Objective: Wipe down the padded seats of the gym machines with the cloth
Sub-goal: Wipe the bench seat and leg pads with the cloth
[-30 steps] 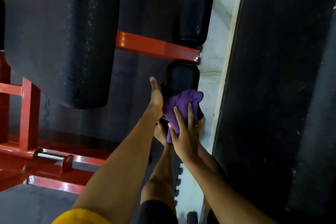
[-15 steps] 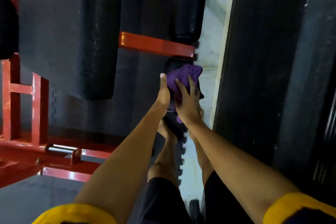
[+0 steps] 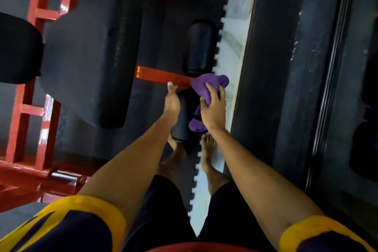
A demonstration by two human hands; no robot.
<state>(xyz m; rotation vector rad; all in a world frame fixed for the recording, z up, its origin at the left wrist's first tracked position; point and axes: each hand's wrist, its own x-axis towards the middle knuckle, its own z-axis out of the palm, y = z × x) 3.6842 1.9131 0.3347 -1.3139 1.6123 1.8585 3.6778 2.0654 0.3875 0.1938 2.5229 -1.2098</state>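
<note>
View from the head, looking down. The right hand [image 3: 213, 112] grips the purple cloth [image 3: 210, 84], fingers curled over its bunched top. This part of the cloth sits just beyond the fingertips, against the end of the red bar [image 3: 161, 76]. A second fold of cloth hangs below the palm, lying against the near roller pad [image 3: 183, 122].

The left hand [image 3: 171, 104] lies along the opposite side of that roller pad, thumb straight and pointing toward the red bar. Its fingers are hidden behind the roller, so whether they are wrapped around it or spread flat cannot be told. The 2 hands flank the roller, near each other but apart.

Beyond the right hand, past the bar, stands the far roller pad [image 3: 201, 47]. Out to the side of the left hand lies the large black padded seat [image 3: 92, 57], carried on the red frame [image 3: 41, 26]. Below both wrists, 2 bare feet [image 3: 207, 149] stand at the toothed edge of the dark floor mat [image 3: 155, 26], beside a pale floor strip [image 3: 235, 26]. Both sleeves [image 3: 98, 208] end in yellow bands.
</note>
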